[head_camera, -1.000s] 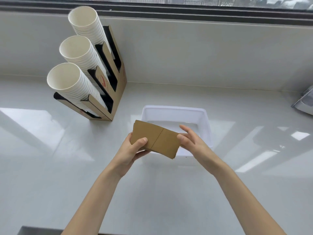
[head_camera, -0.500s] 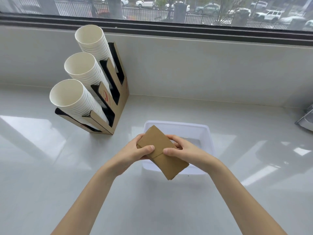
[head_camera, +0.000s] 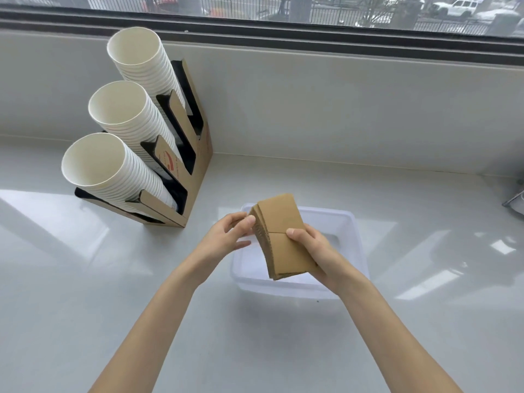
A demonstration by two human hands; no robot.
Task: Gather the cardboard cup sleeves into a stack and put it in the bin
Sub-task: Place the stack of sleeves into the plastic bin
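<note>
**Brown cardboard sleeves squared up above the bin**

Brown corrugated cardboard cup sleeves, flattened and gathered into one stack (head_camera: 280, 236), are held in the air directly above the translucent white rectangular plastic bin (head_camera: 358, 245), not yet inside it. The right hand (head_camera: 317, 251) grasps the stack along its right edge, thumb on the top face and fingers wrapped beneath, and carries its weight. The left hand (head_camera: 229, 236) is loosely curled, its fingertips (head_camera: 249, 221) touching the stack's upper left edge without clasping it; this contact appears to serve for nudging the fanned edges into line. The stack is tilted, its long axis running away from the person, so the layered edges face the left hand. The bin stands on the glossy white countertop (head_camera: 85, 279), close in front of the person, so the stack need only be lowered. To the left, well apart, a brown cardboard dispenser rack (head_camera: 198, 171) holds three slanted columns of white paper cups (head_camera: 124, 114).
</note>
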